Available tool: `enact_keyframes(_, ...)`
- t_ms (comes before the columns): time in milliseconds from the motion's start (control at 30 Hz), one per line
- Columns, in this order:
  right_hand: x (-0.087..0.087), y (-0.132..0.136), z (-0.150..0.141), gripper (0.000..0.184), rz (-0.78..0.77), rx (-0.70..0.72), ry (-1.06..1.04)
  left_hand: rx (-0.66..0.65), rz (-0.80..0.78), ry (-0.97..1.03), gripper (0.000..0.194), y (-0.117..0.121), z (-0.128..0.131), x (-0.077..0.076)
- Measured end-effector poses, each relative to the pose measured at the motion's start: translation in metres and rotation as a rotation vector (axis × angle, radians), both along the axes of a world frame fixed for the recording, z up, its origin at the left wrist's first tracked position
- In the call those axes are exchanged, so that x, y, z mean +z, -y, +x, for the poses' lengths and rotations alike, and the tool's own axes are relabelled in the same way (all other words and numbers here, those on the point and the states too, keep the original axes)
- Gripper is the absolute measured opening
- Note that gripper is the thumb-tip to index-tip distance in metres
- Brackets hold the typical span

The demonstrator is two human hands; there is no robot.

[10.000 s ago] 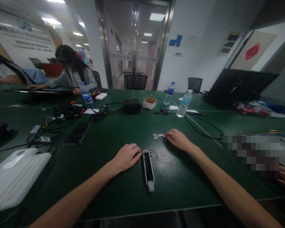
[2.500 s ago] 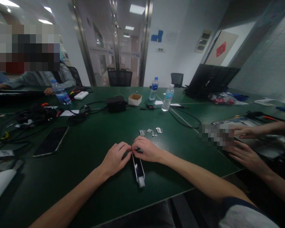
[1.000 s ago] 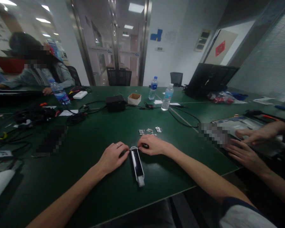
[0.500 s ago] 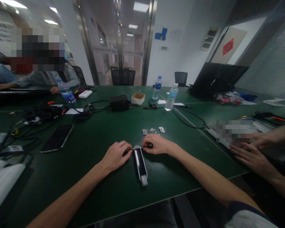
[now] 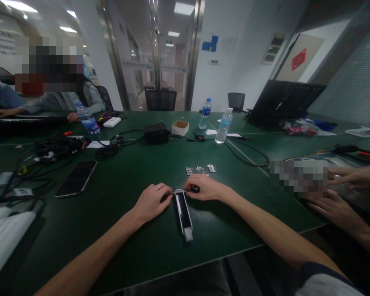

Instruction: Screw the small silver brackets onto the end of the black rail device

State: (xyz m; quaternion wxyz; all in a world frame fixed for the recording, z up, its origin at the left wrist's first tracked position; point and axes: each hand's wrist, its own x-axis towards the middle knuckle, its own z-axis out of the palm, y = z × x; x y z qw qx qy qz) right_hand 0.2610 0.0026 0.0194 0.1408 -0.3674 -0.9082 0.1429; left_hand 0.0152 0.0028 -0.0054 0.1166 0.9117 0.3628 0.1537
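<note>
A long, narrow device (image 5: 183, 213) with a glossy dark face and white edging lies lengthwise before me on the table. A pale block (image 5: 188, 234) forms its near end. At the far end, on its left side, my left hand (image 5: 154, 201) is pinched closed. My right hand (image 5: 205, 187) is pinched at the same end from the right, with a small dark piece (image 5: 195, 189) by its fingers. Thin metal shows between both fingertips, but its kind is hidden. Beyond my right hand lie two small metal plates (image 5: 211, 168) and several small rings (image 5: 200, 168).
A phone (image 5: 77, 179) and tangled cables (image 5: 54, 150) lie to the left. Farther back stand a black box (image 5: 156, 133), an open carton (image 5: 180, 128) and water bottles (image 5: 223, 126). On the right, another person's hands (image 5: 337, 209) work over a flat panel.
My hands keep their pinch at the device's far end, with hardly any movement. At right, the other person's hands have shifted. The view has moved slightly.
</note>
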Motion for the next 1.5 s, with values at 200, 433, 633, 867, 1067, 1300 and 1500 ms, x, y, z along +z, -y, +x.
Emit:
enact_keyframes(200, -0.004, -0.001, 0.001, 0.009, 0.025, 0.014, -0.002, 0.004, -0.004, -0.004, 0.016, 0.000, 0.000, 0.001)
enact_keyframes(433, -0.001, 0.000, 0.000, 0.007, 0.005, -0.006, 0.007, 0.009, 0.001, -0.008, 0.016, 0.001, 0.001, 0.003)
enact_keyframes(633, -0.004, -0.001, 0.001, 0.010, 0.003, -0.002, -0.006, 0.006, 0.012, -0.015, 0.015, 0.003, 0.002, 0.005)
enact_keyframes(867, -0.009, -0.002, 0.000, 0.012, 0.029, 0.024, -0.024, 0.007, 0.009, -0.019, 0.016, 0.003, 0.002, 0.006)
enact_keyframes(1067, -0.008, -0.001, -0.001, 0.010, 0.033, 0.026, -0.028, 0.008, 0.004, -0.013, 0.018, 0.003, 0.002, 0.005)
enact_keyframes(1300, -0.004, 0.001, -0.001, 0.010, 0.023, 0.011, -0.026, 0.000, 0.005, 0.005, 0.017, 0.001, 0.001, 0.002)
enact_keyframes(1500, 0.002, 0.000, 0.003, 0.015, -0.036, -0.033, 0.036, -0.008, 0.024, 0.008, 0.015, 0.001, 0.001, 0.001)
